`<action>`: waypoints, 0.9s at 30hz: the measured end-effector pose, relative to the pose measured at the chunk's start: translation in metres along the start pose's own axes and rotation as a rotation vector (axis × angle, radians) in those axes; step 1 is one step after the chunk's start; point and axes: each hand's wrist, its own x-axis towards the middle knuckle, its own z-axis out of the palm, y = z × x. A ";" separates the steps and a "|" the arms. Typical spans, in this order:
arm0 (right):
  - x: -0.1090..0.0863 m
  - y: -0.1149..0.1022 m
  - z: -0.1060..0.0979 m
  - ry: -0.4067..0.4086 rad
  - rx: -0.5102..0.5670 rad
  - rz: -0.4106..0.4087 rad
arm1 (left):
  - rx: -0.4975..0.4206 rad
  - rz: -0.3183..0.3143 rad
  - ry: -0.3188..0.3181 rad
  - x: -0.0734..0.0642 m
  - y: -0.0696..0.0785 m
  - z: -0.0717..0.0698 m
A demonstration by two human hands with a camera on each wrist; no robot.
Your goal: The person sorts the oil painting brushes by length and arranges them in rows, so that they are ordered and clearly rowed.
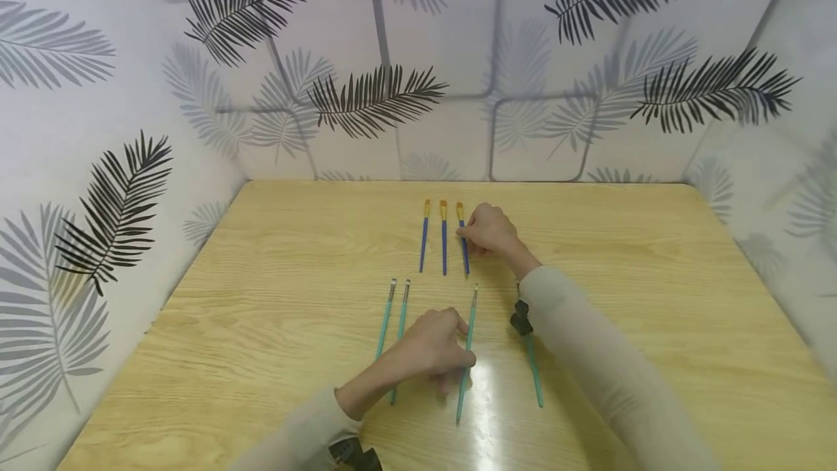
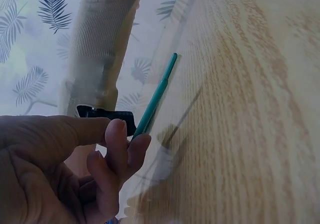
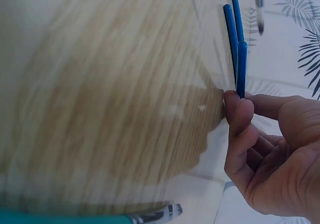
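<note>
My left hand (image 1: pixel 434 344) pinches a teal-handled paintbrush (image 1: pixel 471 318) between thumb and fingers, its bristle end pointing away from me. In the left wrist view that paintbrush's handle (image 2: pixel 157 94) slants close above the wood. Farther back, my right hand (image 1: pixel 490 230) pinches a blue-handled paintbrush (image 1: pixel 465 249) with a yellow ferrule, the rightmost of three. The handle (image 3: pixel 242 66) of this brush shows at the fingertips in the right wrist view. To its left lie two similar blue paintbrushes (image 1: pixel 444 242) (image 1: pixel 424 238).
Two teal paintbrushes (image 1: pixel 386 318) (image 1: pixel 402 307) lie left, partly behind the left hand and forearm. Another teal paintbrush (image 1: pixel 535 376) lies right, partly hidden by the right sleeve and wrist camera. All rest on a wooden table (image 1: pixel 294 253) before a leaf-patterned wall (image 1: pixel 445 137).
</note>
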 end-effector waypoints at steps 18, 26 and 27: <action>0.004 -0.004 0.006 0.030 -0.004 0.051 | -0.001 -0.007 0.000 -0.002 -0.002 0.001; 0.006 -0.006 0.012 0.059 -0.016 0.055 | -0.006 -0.015 0.002 -0.003 0.000 0.001; 0.006 -0.006 0.013 0.059 -0.016 0.055 | -0.008 -0.016 0.003 -0.003 0.000 0.001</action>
